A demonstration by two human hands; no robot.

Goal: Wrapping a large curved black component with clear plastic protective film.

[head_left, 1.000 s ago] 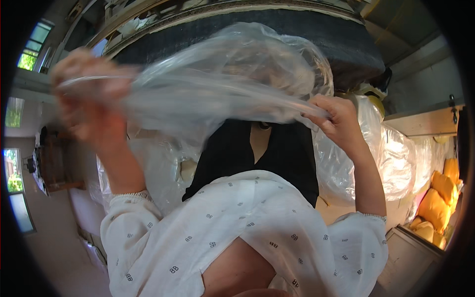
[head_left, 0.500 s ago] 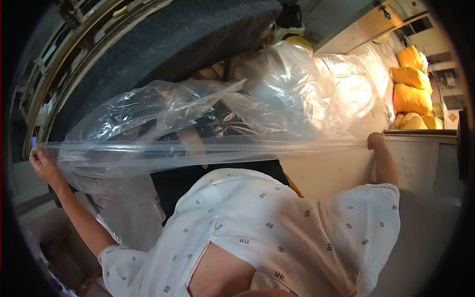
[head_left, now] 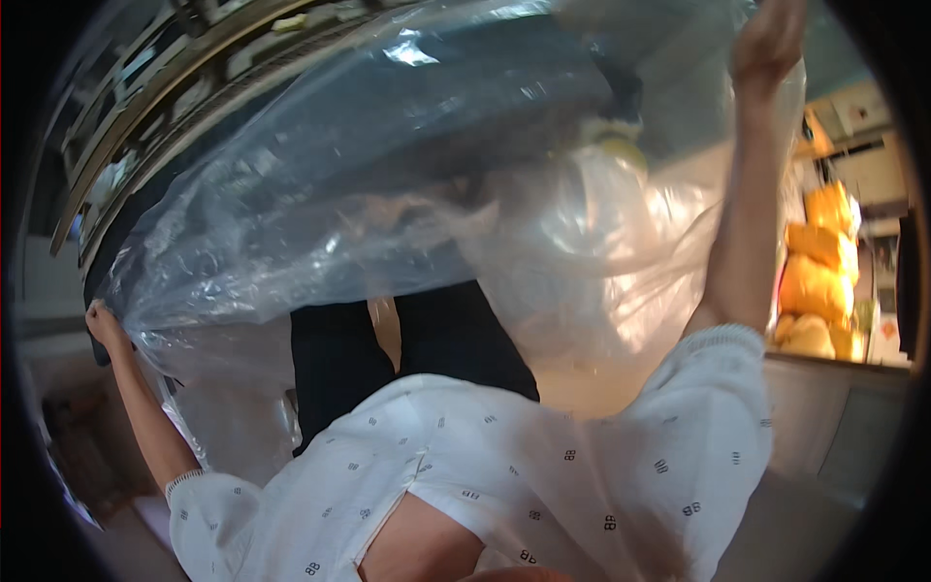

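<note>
A large sheet of clear plastic film [head_left: 291, 238] spreads across the space before me, wrinkled and shiny. My left hand [head_left: 104, 323], low at the far left, is closed on its gathered edge. My right arm reaches up and away at the right, and my right hand [head_left: 768, 48] grips the film near the top rim of the view; motion blurs this hand somewhat. Between the hands the film billows over a dark grey padded surface [head_left: 465, 87], which shows through it. My thighs in black trousers [head_left: 451, 335] lie under its near edge.
A wooden rail or frame [head_left: 145, 116] curves along the upper left. Several yellow-orange bundles [head_left: 819, 267] are stacked at the right, above a pale cabinet [head_left: 824, 407]. More crumpled film [head_left: 650, 301] covers a pale surface at right of centre.
My right hand has swung up and away from me, lifting its side of the film. The taut band between my hands has opened into a broad sheet. My left hand has shifted slightly.
</note>
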